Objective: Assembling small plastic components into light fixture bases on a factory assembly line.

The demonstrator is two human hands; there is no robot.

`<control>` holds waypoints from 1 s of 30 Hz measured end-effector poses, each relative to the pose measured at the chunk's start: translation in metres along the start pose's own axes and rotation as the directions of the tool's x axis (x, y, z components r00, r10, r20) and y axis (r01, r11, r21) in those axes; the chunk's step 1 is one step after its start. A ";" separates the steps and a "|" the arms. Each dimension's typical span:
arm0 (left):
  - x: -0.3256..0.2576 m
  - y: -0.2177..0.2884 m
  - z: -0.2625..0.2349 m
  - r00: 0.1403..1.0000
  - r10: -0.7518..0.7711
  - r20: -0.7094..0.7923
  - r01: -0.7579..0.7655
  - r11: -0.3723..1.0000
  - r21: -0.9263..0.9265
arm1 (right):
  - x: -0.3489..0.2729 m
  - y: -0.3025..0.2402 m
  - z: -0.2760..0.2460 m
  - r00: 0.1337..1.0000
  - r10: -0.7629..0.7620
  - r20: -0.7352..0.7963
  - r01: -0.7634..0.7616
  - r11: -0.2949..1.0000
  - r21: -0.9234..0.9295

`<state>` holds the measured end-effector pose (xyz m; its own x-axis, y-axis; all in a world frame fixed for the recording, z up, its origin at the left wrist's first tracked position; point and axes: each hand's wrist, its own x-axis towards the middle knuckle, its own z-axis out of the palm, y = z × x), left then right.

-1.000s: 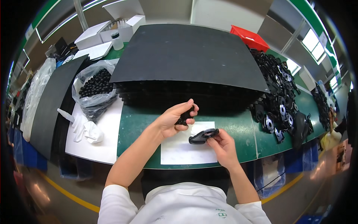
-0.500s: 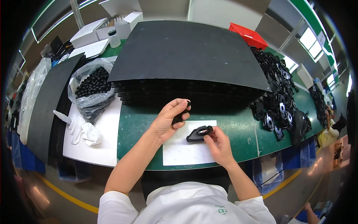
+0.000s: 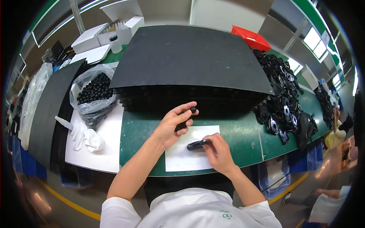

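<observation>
Taking the white sheet of paper (image 3: 190,152) on the green bench mat (image 3: 140,133) as my landmark, I start far to its left: a long black panel (image 3: 49,114) leans along the bench edge, and beside it a clear plastic bag of small black balls (image 3: 95,93) sits open. Just below that bag, still left of the paper, a pair of white gloves (image 3: 85,136) lies crumpled on a white board (image 3: 102,152).

At the paper's upper left edge I see my left hand (image 3: 173,127). Its fingers are curled partway closed around a few small black pieces, and one small black ball (image 3: 193,110) is pinched between thumb and fingertip, held above the paper's top edge. How many pieces lie inside the palm I cannot tell.

Directly behind the paper stands a stack of black trays (image 3: 190,76), its top one wide and flat.

Over the paper's right half my right hand (image 3: 218,152) is closed on a black elongated plastic part (image 3: 197,144), thumb and fingers gripping its right end while the left end points toward the left hand, hovering just above the sheet.

Right of the paper, a heap of black plastic parts (image 3: 285,102) spreads along the mat, and behind it, beyond the trays, sits a red bin (image 3: 253,38).
</observation>
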<state>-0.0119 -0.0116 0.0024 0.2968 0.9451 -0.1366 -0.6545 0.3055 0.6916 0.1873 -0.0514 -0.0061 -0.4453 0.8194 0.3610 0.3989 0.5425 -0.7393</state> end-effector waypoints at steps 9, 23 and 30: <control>-0.001 0.000 0.012 0.998 -0.045 -0.042 0.050 0.990 0.133 | -0.001 0.028 -0.005 0.967 0.253 -0.039 -0.137 0.638 0.757; -0.005 -0.011 0.019 1.000 0.004 0.028 -0.019 0.849 0.528 | 0.005 0.032 -0.011 0.929 0.354 0.110 -0.190 0.201 0.961; -0.004 -0.014 0.017 0.998 0.043 0.050 -0.064 0.827 0.558 | 0.004 0.031 -0.010 0.921 0.375 0.105 -0.191 0.200 0.961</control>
<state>0.0082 -0.0220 0.0051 0.3029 0.9504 -0.0708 -0.1722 0.1276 0.9768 0.2056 -0.0296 -0.0217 -0.3448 0.9387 -0.0041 -0.6056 -0.2258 -0.7631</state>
